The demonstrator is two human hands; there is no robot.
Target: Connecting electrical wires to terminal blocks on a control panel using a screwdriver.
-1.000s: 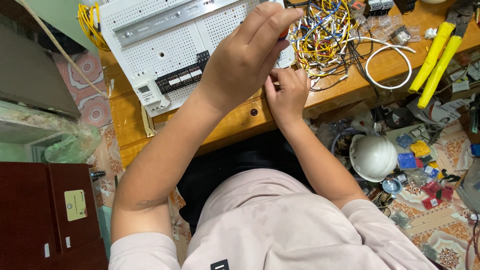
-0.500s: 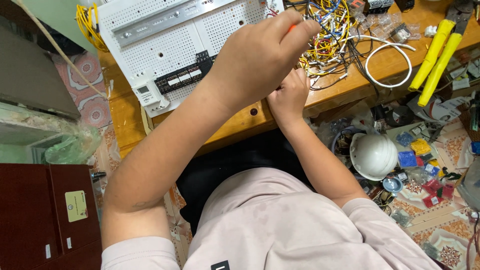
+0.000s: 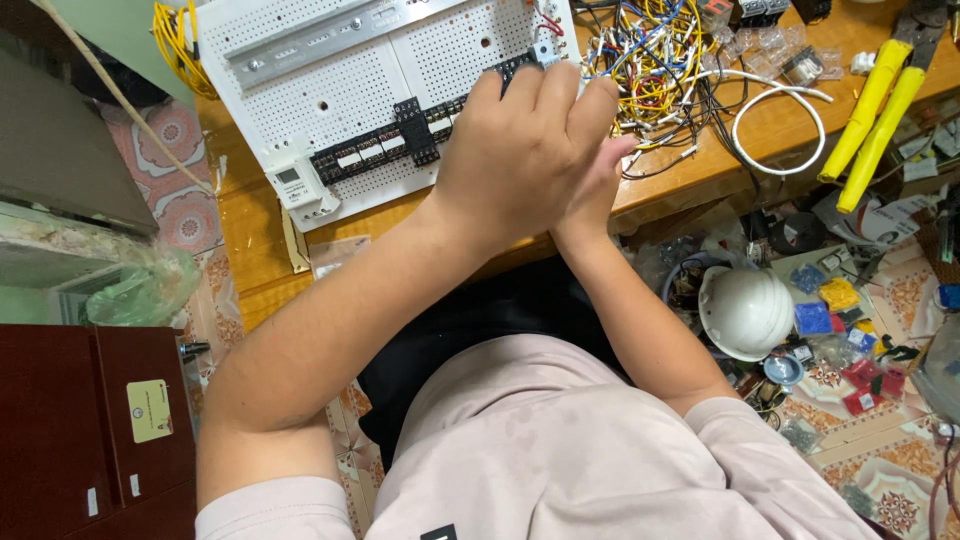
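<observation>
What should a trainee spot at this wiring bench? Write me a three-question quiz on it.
1. True or false: the white hard hat lies on the wooden bench.
2. What lies at the bench's right end, beyond the wire tangle? A: a yellow-handled tool. B: a red drill. C: a blue bucket.
3. Fill in: the left hand, held in front of the right hand, covers part of the row of black ___ on the white perforated panel.

Key: 1 false, it lies on the floor below the bench. 2 A. 3 terminal blocks.
</observation>
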